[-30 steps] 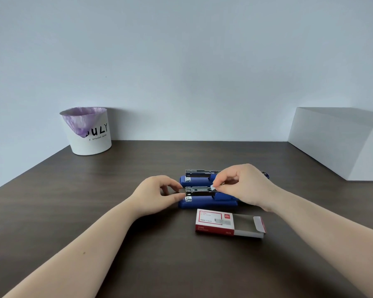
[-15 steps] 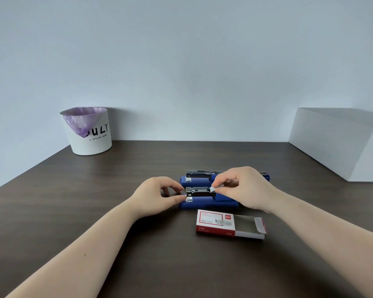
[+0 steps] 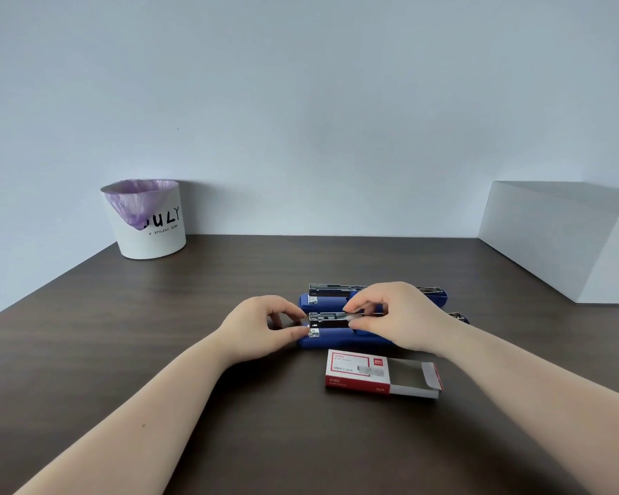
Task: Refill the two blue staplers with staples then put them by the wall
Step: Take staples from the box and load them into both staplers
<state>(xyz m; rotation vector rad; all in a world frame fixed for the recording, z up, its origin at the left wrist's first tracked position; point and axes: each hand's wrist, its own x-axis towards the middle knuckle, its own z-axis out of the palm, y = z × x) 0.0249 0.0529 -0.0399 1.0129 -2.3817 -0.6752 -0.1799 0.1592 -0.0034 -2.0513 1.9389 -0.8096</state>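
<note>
Two blue staplers lie side by side mid-table, both opened with their metal magazines exposed. The near stapler (image 3: 340,340) is pinched at its left front end by my left hand (image 3: 261,325). My right hand (image 3: 397,316) pinches a strip of staples (image 3: 354,317) and holds it low over the near stapler's magazine. The far stapler (image 3: 327,299) lies just behind, its right half partly hidden by my right hand. A red and white staple box (image 3: 358,369) lies in front of the staplers, its grey inner tray slid out to the right.
A white bin (image 3: 152,232) with a purple liner stands against the wall at the back left. A large white box (image 3: 565,237) sits at the right. The dark wooden table (image 3: 265,266) runs back to the pale wall.
My right hand has lowered the strip of staples toward the near stapler's magazine. My left hand stays on the stapler's front end.
</note>
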